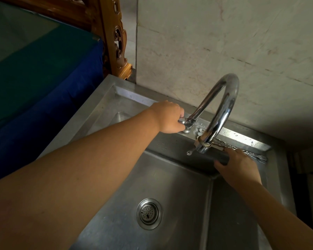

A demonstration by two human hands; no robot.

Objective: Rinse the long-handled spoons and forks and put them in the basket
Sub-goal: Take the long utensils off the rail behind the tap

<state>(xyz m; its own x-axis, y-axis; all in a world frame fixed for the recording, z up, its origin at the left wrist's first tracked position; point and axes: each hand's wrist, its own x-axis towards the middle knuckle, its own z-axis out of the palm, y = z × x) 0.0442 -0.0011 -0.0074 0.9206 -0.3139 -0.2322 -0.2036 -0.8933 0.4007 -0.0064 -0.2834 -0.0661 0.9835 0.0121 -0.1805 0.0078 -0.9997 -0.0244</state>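
Steel cutlery (249, 152) bunched in right hand (239, 166) under spout (202, 147); left hand (169, 117) grips tap handle (182, 121). Risk: sudden jet, wet bundle slips into sink (170, 186).

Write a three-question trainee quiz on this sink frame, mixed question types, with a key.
1. True or false: water is running from the tap spout.
2. Which hand has its grip on the tap handle? A) left B) right C) neither
3. Fill in: the right hand holds a bundle of ____ beside the spout, at the back of the sink.

Key
1. False; no stream shows.
2. A; the left hand curls round the handle.
3. Cutlery; fork tines stick out past the hand.
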